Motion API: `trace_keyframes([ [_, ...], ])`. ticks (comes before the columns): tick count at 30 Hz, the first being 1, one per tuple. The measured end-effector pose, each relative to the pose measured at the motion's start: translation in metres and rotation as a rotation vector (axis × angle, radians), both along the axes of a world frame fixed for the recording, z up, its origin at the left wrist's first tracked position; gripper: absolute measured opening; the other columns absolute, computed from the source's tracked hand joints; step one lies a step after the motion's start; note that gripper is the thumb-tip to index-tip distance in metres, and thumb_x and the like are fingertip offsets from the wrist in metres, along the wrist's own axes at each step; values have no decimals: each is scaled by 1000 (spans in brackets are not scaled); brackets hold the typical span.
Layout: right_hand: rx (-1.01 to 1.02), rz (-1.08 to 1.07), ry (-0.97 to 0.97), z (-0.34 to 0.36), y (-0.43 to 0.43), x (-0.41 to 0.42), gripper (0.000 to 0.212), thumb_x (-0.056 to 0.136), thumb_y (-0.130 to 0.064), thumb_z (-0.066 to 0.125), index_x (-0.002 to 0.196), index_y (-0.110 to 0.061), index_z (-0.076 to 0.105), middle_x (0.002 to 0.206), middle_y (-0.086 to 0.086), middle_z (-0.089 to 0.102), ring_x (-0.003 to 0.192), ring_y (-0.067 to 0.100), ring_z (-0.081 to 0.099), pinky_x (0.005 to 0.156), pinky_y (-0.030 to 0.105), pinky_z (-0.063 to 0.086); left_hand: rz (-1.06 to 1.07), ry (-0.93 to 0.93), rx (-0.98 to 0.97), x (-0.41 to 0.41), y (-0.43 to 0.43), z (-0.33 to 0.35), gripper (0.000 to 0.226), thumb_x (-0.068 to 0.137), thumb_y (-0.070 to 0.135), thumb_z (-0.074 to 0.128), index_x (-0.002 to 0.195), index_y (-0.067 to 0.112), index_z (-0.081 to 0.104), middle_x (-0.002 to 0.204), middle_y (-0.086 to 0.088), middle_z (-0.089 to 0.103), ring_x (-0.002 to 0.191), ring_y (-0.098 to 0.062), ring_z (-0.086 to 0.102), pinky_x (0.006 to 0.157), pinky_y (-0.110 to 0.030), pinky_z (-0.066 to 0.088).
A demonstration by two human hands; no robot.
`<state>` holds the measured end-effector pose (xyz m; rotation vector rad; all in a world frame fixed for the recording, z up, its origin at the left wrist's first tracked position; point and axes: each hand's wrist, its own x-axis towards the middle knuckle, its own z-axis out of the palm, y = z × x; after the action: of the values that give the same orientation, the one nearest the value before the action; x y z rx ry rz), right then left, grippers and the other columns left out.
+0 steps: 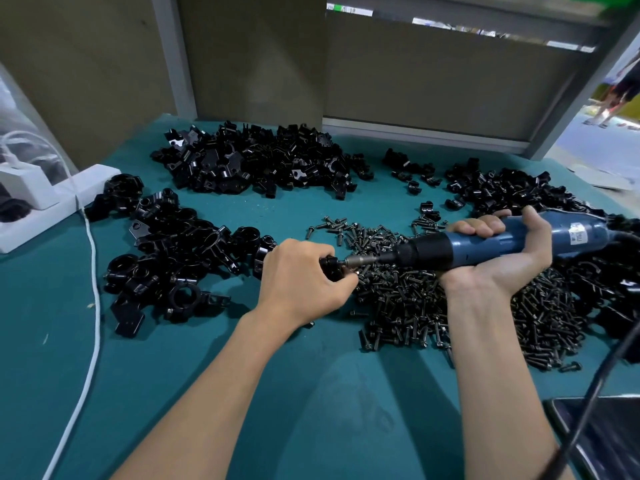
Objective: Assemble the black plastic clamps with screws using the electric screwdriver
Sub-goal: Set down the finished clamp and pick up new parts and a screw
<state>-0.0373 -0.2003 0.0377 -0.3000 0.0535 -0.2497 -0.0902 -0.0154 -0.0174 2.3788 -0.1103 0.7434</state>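
The person's left forearm (214,375) and right forearm (491,358) were bare along all their visible length, slender and smooth. The left hand (301,275) and right hand (498,251) were ungloved, with long fingers.

1. A white label (577,236) rides the blue barrel of the electric screwdriver (485,249), at three o'clock in the view; its print is too small and blurred to read
2. Pale tags (427,21) high at twelve to one o'clock are smeared, with no legible text
3. No other writing, brand or number can be made out
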Motion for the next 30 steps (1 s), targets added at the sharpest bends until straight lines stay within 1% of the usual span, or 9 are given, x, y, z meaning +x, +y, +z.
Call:
trace_keyframes([
  [5, 4, 12, -19, -1, 1, -1, 19, 83, -28, 61, 72, -14, 56, 54, -8, 47, 43, 8, 44, 47, 20, 40, -2, -18, -26, 0, -2, 0, 38, 62, 48, 49, 45, 22, 27, 38, 9, 30, 39, -10, 27, 44, -21, 23],
  [9, -1, 11, -49, -2, 0, -2, 16, 72, -27, 64, 71, -15, 54, 53, -8, 46, 43, 8, 44, 46, 20, 39, 3, -9, -22, 0, -2, -1, 40, 62, 40, 57, 45, 23, 26, 38, 9, 28, 38, -9, 26, 46, -20, 20],
  [15, -5, 46, -70, -1, -1, -1, 13, 82, -25, 62, 76, -14, 57, 56, -8, 48, 46, 8, 45, 50, 21, 41, -21, 15, -65, 1, -4, -1, 34, 63, 36, 59, 46, 20, 36, 39, 8, 32, 40, -8, 30, 48, -22, 22],
  [17, 5, 49, -54, -1, -2, -1, 13, 84, -23, 60, 75, -14, 57, 56, -8, 48, 46, 8, 45, 50, 21, 41, -49, 27, -92, 2, -3, 0, 30, 66, 40, 62, 49, 24, 44, 40, 7, 36, 42, -9, 33, 48, -22, 23],
  [20, 14, 66, -76, 0, -6, -2, 15, 86, -25, 57, 75, -14, 57, 55, -8, 47, 45, 8, 44, 50, 21, 40, -113, 48, -114, 3, -2, 1, 36, 67, 55, 69, 53, 31, 46, 45, 7, 42, 47, -9, 38, 51, -24, 28],
  [22, -16, 81, -130, 3, -11, -3, 14, 84, -27, 54, 77, -15, 55, 53, -9, 45, 45, 7, 42, 49, 21, 38, -152, 29, -78, 4, -4, 2, 39, 64, 59, 72, 56, 29, 47, 52, 10, 44, 51, -3, 40, 53, -25, 31],
  [24, -58, 92, -189, 5, -14, -5, 13, 80, -29, 53, 79, -16, 54, 52, -9, 44, 44, 6, 39, 48, 20, 36, -178, 8, -66, 4, -6, 3, 42, 63, 58, 74, 55, 28, 46, 56, 10, 44, 53, -1, 40, 54, -26, 33],
  [27, -72, 116, -232, 6, -14, -7, 15, 79, -31, 50, 79, -16, 53, 50, -10, 43, 42, 6, 39, 46, 20, 35, -177, -41, -62, 3, -6, 1, 45, 62, 56, 78, 53, 20, 52, 56, 7, 48, 52, -9, 42, 51, -27, 35],
  [30, -59, 126, -235, 7, -13, -8, 15, 79, -31, 48, 78, -16, 52, 49, -10, 43, 41, 5, 39, 44, 19, 36, -180, -75, -74, 3, -6, -1, 50, 61, 60, 78, 55, 14, 59, 56, 5, 51, 53, -13, 43, 50, -28, 36],
])
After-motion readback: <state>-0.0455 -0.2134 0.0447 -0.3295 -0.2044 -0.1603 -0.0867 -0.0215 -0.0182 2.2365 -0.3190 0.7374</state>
